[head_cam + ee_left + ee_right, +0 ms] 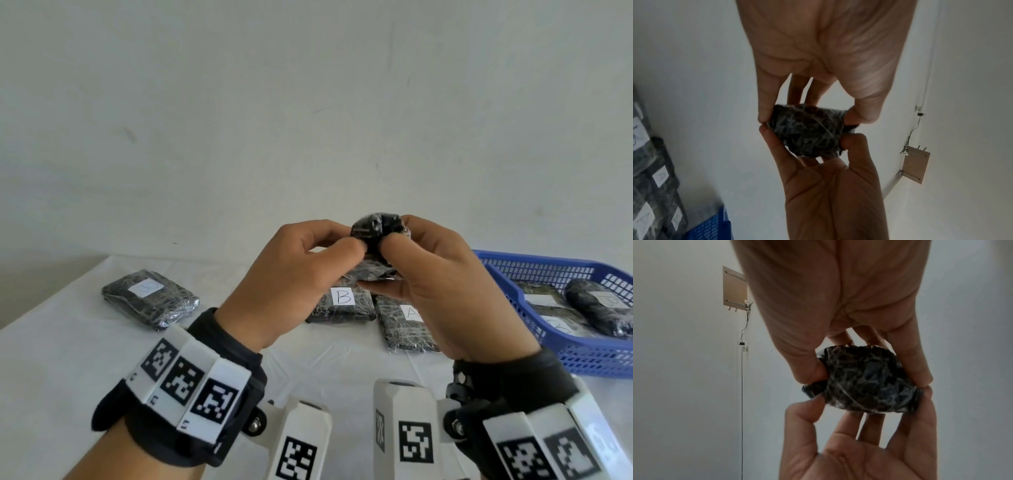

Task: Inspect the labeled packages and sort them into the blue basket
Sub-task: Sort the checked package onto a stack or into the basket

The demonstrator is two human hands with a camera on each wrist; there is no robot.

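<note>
My left hand (287, 270) and right hand (442, 287) pinch a small dark plastic-wrapped package (376, 228) between thumbs and fingers (764, 104), raised above the white-covered bench (68, 359). Its label shows in no view; the wrist views show only crinkled wrap. Only the head view shows, beyond, packages marked B (342, 303) and A (406, 325), and the blue plastic mesh basket (582, 359) at right holding more.

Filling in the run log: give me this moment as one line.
left hand: grips package | right hand: grips same package | label: not visible | basket: holds packages | table: B, A wait
</note>
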